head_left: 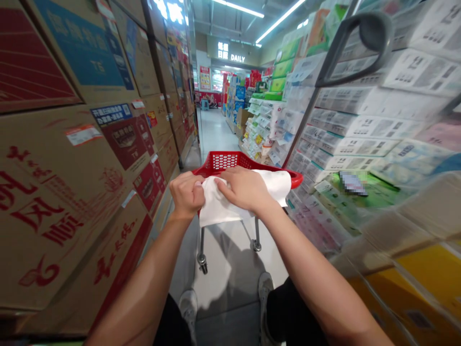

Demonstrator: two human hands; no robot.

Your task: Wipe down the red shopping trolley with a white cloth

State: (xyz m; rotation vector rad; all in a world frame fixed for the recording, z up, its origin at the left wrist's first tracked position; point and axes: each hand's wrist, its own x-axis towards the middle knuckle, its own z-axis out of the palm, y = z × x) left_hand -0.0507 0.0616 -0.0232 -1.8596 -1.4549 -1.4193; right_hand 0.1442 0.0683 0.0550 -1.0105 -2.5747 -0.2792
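Observation:
A red shopping cart [212, 158] with a honeycomb-pattern basket stands in front of me on metal legs with casters. A white cloth [275, 185] is draped over its near side and hangs down in front, hiding most of the handle. My left hand [187, 192] is closed in a fist around the handle's left end, its thumb touching the cloth's edge. On the middle of the cloth rests my right hand [243, 187], fingers bent over it and pointing left, thumb apart. What lies inside the basket is mostly hidden.
Stacked cardboard cartons [46, 202] wall the left side. Packs of tissue [374, 125] are piled on the right, with a grey loop handle [355, 48] on a pole among them. Ahead runs the aisle floor [218, 129] towards a blue stool [205, 104].

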